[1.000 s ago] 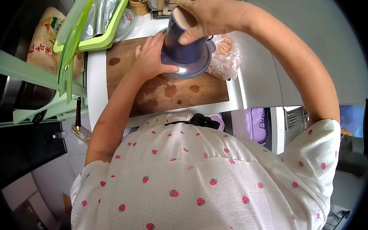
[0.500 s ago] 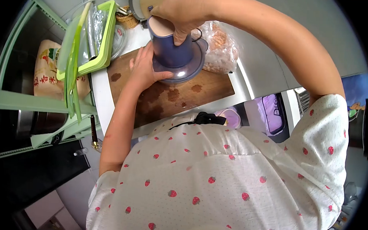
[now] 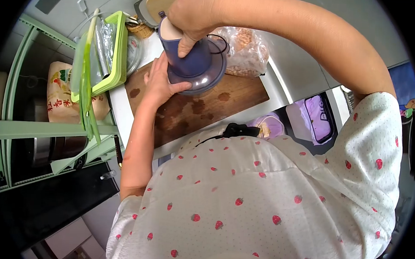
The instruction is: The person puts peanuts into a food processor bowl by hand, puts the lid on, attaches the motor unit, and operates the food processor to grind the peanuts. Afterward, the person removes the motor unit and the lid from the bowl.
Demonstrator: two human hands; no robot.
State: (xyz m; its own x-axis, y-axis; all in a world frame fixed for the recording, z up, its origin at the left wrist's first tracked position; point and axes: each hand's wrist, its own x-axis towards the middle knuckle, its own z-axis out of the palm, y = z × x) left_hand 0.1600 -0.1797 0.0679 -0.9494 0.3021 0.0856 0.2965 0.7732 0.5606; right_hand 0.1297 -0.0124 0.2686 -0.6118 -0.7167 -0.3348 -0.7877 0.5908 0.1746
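A blue-purple appliance (image 3: 192, 59) stands on the wooden cutting board (image 3: 171, 121). It has a cylindrical body, a pale top and a wide, round, glossy base, and looks like a food chopper. My right hand (image 3: 191, 24) grips the body from above, thumb pressed on its near side and the other fingers mostly hidden behind. Against the left edge of the base rests my left hand (image 3: 159, 85), fingers along the side and thumb on the rim. Dark wet patches mark the board. A clear plastic bag (image 3: 248, 52) of pale brownish pieces lies just right of the appliance.
Left of the board stands a green basket (image 3: 122, 51) with wrapped items, and a long scallion (image 3: 87, 78) hangs over its side. A rice sack (image 3: 61, 95) sits on the green shelf rack (image 3: 45, 132). Purple-lined bins (image 3: 317, 118) are below the counter's near edge.
The camera view has shifted slightly. Both hands keep their places on the appliance, with my right hand still gripping its top and the left at its base.
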